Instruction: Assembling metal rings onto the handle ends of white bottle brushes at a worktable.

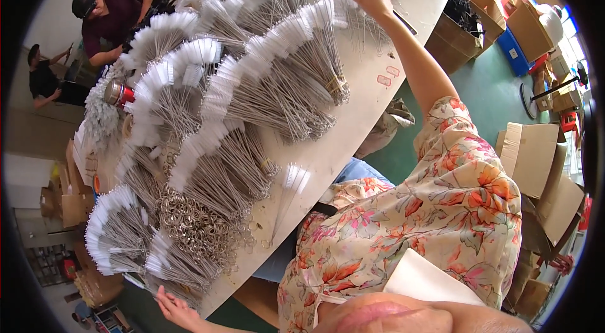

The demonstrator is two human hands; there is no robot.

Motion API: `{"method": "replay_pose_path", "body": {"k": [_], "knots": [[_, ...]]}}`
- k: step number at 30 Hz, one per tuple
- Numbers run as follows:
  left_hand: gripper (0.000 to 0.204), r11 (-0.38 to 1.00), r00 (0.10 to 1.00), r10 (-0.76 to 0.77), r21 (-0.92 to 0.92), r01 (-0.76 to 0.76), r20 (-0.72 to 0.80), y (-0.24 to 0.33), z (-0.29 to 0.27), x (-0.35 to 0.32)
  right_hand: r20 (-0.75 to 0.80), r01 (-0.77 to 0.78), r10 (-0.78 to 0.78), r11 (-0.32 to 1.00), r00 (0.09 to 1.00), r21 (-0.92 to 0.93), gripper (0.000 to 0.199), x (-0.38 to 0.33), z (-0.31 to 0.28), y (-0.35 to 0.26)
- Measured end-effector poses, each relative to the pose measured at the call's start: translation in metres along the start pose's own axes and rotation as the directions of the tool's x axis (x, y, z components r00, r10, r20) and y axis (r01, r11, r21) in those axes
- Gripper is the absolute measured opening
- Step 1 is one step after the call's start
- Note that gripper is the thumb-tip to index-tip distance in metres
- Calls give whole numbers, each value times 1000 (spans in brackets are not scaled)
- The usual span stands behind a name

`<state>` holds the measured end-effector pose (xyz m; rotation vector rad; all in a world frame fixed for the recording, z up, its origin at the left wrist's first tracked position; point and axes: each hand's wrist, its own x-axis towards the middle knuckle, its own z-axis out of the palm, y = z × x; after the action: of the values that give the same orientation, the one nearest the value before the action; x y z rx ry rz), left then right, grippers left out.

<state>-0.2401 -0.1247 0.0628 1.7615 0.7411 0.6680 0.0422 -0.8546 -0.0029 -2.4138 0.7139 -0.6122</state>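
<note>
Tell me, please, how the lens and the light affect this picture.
Head view: black surrounds the round image at both sides, and the cardboard boxes look tilted near the right rim; head view: glare washes out what looks like a window, upper right; head view: the wire brushes have pale bristles that blend together.
</note>
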Motion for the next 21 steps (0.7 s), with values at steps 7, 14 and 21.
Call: {"method": "replay_pose_path", "body": {"k": [7,14,21], "knots": [[31,946,955,-27,-301,120,294,-1,65,-20,80,-38,52,985,995,-167,31,30,24,10],[26,909,826,46,-367,199,562,24,135,-62,-447,496,-440,868,779,9,20,-13,-53,-55],[21,837,586,523,-502,-216,619,59,211,-127,299,-74,-724,326,622,942,33,-249,-16,-190]]}}
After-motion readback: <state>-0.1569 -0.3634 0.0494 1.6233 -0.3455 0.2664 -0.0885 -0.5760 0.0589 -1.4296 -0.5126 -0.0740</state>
